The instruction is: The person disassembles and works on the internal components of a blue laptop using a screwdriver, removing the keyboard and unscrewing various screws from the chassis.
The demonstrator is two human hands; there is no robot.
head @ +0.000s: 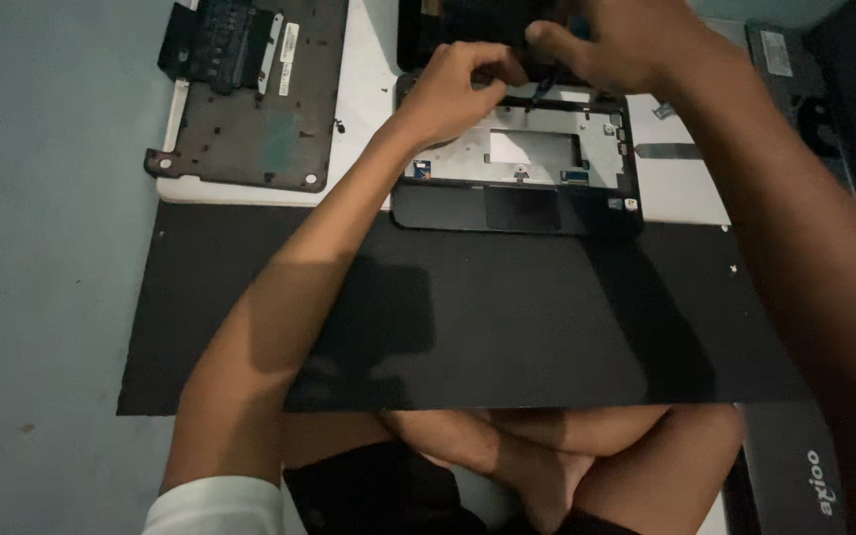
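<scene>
A small black laptop (517, 208) with its keyboard removed lies open on a white board, its bare metal tray (532, 149) showing. My left hand (458, 84) rests on the laptop's upper left edge with fingers curled, pinching near the hinge. My right hand (611, 40) is at the top middle, closed on a thin dark tool (540, 91) whose tip touches the back rim of the tray. The laptop screen (448, 30) stands behind both hands, mostly hidden.
A large black mat (468, 327) covers the floor in front of me. A removed dark bottom cover (250, 99) lies at the upper left on the white board (364, 89). Other dark laptops (795, 79) sit at the right. My crossed legs are below.
</scene>
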